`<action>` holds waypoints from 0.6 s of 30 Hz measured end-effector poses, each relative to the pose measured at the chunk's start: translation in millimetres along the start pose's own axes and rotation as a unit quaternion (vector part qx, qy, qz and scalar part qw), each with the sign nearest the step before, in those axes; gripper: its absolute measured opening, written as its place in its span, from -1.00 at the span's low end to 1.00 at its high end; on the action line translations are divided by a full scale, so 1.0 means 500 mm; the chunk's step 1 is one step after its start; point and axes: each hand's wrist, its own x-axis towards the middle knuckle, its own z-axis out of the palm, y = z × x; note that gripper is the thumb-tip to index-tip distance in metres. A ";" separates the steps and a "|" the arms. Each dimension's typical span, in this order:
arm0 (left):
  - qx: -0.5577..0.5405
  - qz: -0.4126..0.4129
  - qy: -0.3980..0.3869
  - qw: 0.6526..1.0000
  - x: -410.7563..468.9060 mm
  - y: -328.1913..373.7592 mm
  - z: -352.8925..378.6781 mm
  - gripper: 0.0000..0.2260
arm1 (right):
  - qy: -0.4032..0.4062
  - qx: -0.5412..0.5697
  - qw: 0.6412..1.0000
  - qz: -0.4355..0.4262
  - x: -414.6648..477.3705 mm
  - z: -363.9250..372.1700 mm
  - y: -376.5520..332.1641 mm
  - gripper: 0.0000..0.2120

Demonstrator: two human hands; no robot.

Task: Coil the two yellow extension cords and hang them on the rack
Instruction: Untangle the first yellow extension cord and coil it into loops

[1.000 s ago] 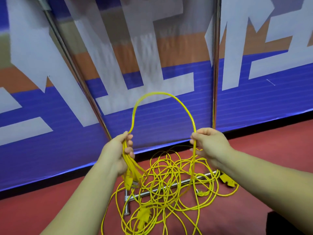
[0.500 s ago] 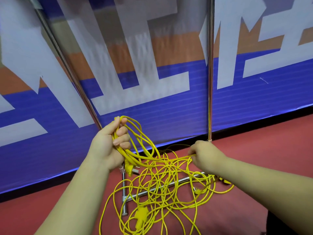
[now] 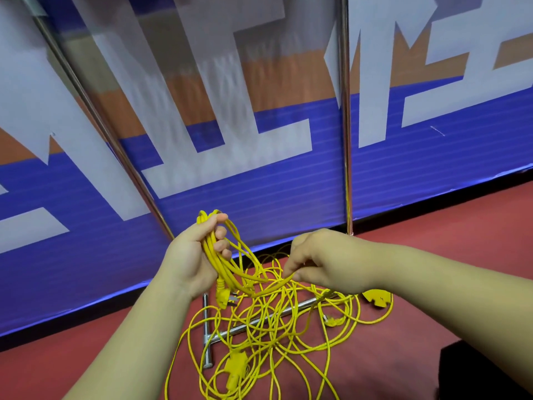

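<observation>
My left hand grips a small bundle of coiled yellow cord, and a yellow plug dangles below the palm. My right hand pinches a strand of the same cord just right of the bundle, low and close to the left hand. Beneath both hands a tangled heap of yellow extension cord lies on the red floor, with a yellow socket block at its right edge and another connector near the front. The rack's chrome uprights rise behind the heap.
The rack's chrome base bars lie on the floor under the tangle. A slanted chrome pole runs up to the left. A blue, white and orange banner wall stands right behind. A dark object sits at the lower right.
The tall loop between my hands has been laid into the left hand's bundle. My right hand has dropped and moved left, taking a new strand close to the left hand.
</observation>
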 end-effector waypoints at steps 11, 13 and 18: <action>0.133 -0.034 -0.099 0.986 -0.038 -0.081 0.097 -0.76 | 0.146 0.195 0.969 -0.042 -0.014 -0.031 -0.025 -0.86; 0.152 -0.049 -0.121 0.980 -0.042 -0.085 0.105 -0.77 | 0.178 0.183 0.966 -0.034 -0.013 -0.037 -0.020 -0.85; 0.159 -0.087 -0.180 0.967 -0.052 -0.092 0.121 -0.80 | 0.173 0.155 0.972 -0.029 -0.018 -0.059 -0.009 -0.77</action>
